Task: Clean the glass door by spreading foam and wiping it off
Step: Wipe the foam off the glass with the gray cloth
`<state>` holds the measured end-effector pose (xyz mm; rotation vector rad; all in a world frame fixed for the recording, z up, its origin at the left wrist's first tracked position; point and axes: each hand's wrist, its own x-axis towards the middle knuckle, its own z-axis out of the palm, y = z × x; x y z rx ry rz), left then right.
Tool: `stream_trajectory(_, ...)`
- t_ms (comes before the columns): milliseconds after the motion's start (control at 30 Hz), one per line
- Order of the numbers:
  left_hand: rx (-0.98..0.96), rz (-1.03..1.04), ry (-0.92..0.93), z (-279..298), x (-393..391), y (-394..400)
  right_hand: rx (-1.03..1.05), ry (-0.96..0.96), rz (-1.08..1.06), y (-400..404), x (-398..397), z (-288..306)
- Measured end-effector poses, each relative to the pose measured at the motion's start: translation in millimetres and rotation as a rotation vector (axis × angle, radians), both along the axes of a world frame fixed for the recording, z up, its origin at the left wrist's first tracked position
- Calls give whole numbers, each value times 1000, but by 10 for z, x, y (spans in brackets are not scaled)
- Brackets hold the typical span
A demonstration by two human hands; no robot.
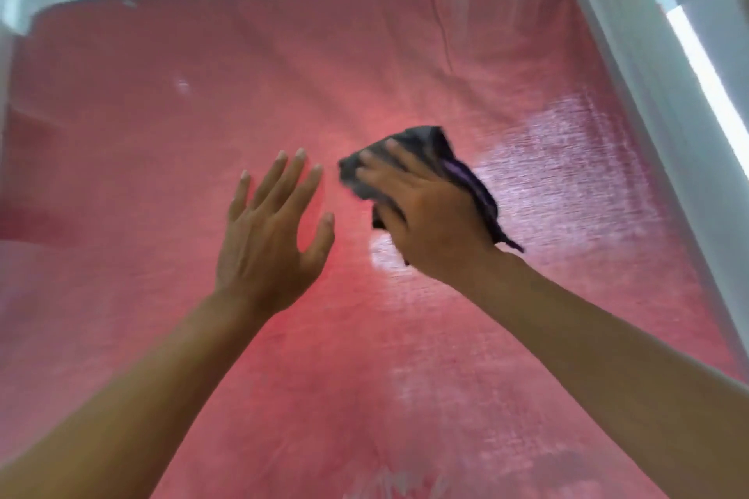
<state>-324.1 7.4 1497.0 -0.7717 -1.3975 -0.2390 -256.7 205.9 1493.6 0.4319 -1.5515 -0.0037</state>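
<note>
Glass door [162, 134]: seen filling the view in front of both hands, with a pink-red cloth backing visible through it everywhere.
Door frame [632, 65]: white, seen running above the hands and slanting down past the right hand's outer side.
Foam patch [575, 174]: a whitish, streaked haze is spread on the glass just right of the right hand; a smaller bright smear [385, 255] is seen directly below that hand, by the wrist.
Left hand [271, 231]: held flat and spread, fingers straight and apart, palm turned to the glass; nothing is held. Whether the glass is actually touched cannot be told.
Right hand [421, 207]: blurred, with fingers laid over and curled around the cloth, which is pressed toward the pane.
Wiping cloth [425, 146]: dark grey with a purple edge, bunched under the right hand, its corners sticking out above the fingertips and trailing off beside the wrist.
Gap: the two hands are kept apart, side by side.
</note>
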Motion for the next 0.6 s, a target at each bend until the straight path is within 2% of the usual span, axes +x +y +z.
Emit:
stream_trajectory(67,15,3,4,-98,-41,-154,-239,37,-31,-129,-13,63)
stream_trajectory(133,29,13,-3,-172,-96,-317,-351,29,-63,-323,-57,53)
stream_trajectory(200,40,28,-1,-243,-159,-493,-259,29,-76,-523,-131,-127)
stream_trajectory(333,39,31,13,-385,-249,-779,102,29,-41,-759,-233,-545)
stream_trajectory(400,41,30,23,-417,-280,-855,64,30,0,-824,-249,-452)
stream_trajectory(533,51,2,23,-442,-297,-910,-189,8,-59,-1071,-271,-194)
stream_trajectory(600,55,-8,26,-483,-289,-972,-155,11,-80,-1206,-309,-334)
